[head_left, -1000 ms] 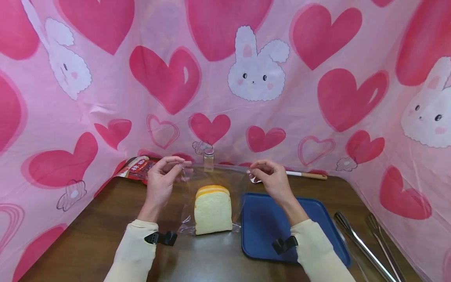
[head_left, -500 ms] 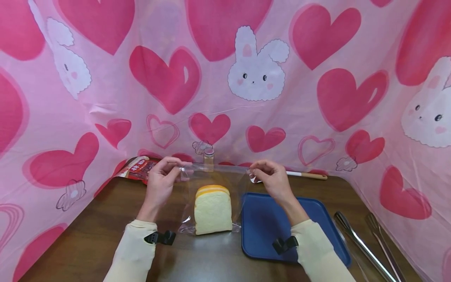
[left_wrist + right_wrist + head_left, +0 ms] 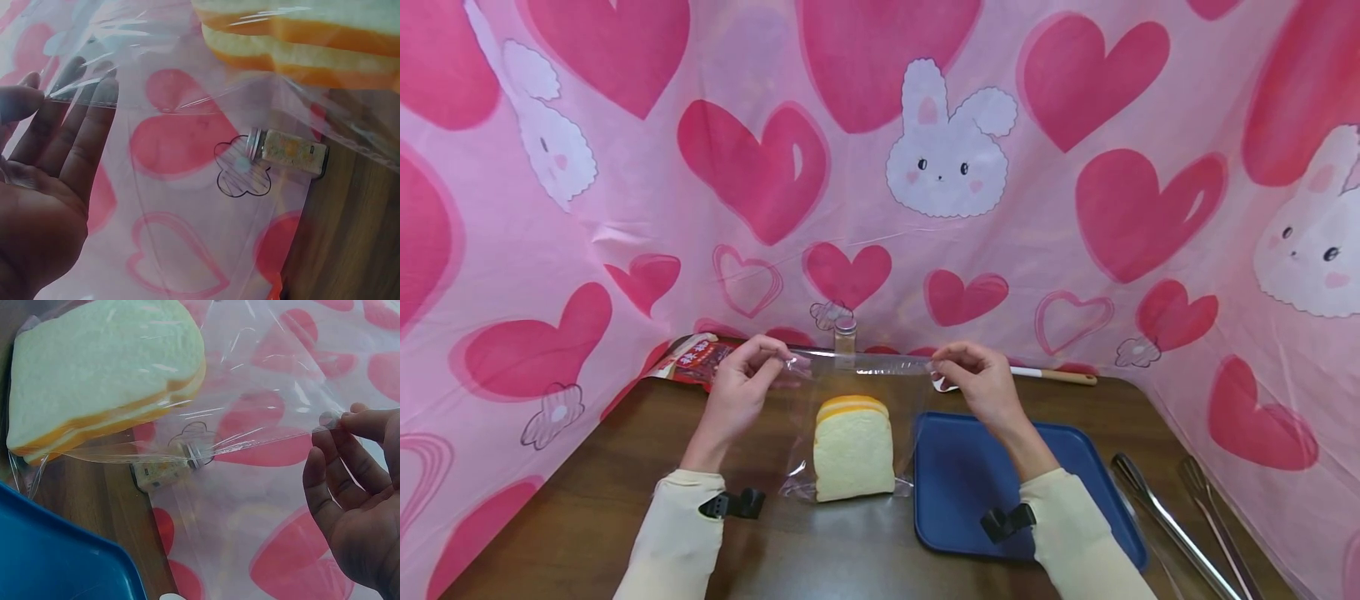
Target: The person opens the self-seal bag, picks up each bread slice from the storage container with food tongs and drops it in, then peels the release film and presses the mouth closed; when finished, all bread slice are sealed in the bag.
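Note:
A clear plastic bag (image 3: 910,385) hangs upright between my hands, with slices of bread (image 3: 853,454) standing at its bottom. My left hand (image 3: 741,392) pinches the bag's top left corner between thumb and index finger, the other fingers stretched behind the film in the left wrist view. At the top right corner, my right hand (image 3: 981,387) pinches the film the same way; the right wrist view shows its thumb and index finger (image 3: 369,424) on the gathered plastic. Two stacked slices with orange-brown crust show in that view.
A blue tray (image 3: 970,479) lies right of the bag. Beyond it are a wooden-handled utensil (image 3: 1060,375) and metal tongs (image 3: 1172,521). A small glass jar (image 3: 845,337) stands behind the bag, and a red food packet (image 3: 692,360) lies at the back left.
The left wrist and forearm have shifted slightly left. The bag's top edge looks tauter and its glare has moved. Both hands keep their pinch, and the bread stays in place.

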Available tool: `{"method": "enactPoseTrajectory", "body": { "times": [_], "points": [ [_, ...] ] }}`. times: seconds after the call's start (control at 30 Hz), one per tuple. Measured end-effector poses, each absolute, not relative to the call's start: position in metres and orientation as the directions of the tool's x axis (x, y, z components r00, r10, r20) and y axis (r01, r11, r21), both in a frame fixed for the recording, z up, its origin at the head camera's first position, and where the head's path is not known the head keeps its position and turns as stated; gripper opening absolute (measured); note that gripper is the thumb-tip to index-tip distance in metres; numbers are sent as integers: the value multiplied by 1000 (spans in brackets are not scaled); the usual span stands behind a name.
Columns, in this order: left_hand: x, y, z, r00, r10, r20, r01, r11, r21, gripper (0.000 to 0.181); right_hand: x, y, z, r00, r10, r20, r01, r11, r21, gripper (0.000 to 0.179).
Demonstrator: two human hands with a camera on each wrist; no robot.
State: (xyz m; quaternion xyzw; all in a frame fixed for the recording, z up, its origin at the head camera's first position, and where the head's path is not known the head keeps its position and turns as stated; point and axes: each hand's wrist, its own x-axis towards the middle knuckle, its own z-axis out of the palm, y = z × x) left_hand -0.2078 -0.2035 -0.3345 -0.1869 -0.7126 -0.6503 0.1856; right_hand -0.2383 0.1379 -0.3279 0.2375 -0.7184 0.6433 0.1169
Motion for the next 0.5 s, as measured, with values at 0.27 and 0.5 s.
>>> {"method": "enactPoseTrajectory", "body": {
  "times": [0.27, 0.5],
  "points": [
    [-207, -205, -333, -851, 52, 522, 525, 72, 848, 16, -237, 138, -328, -855, -211, 474, -494, 48, -868, 18],
    [-207, -205, -334, -845, 36, 533, 533, 135, 836, 13, -237, 139, -326, -860, -209, 465, -486, 62, -872, 16]
  ]
}}
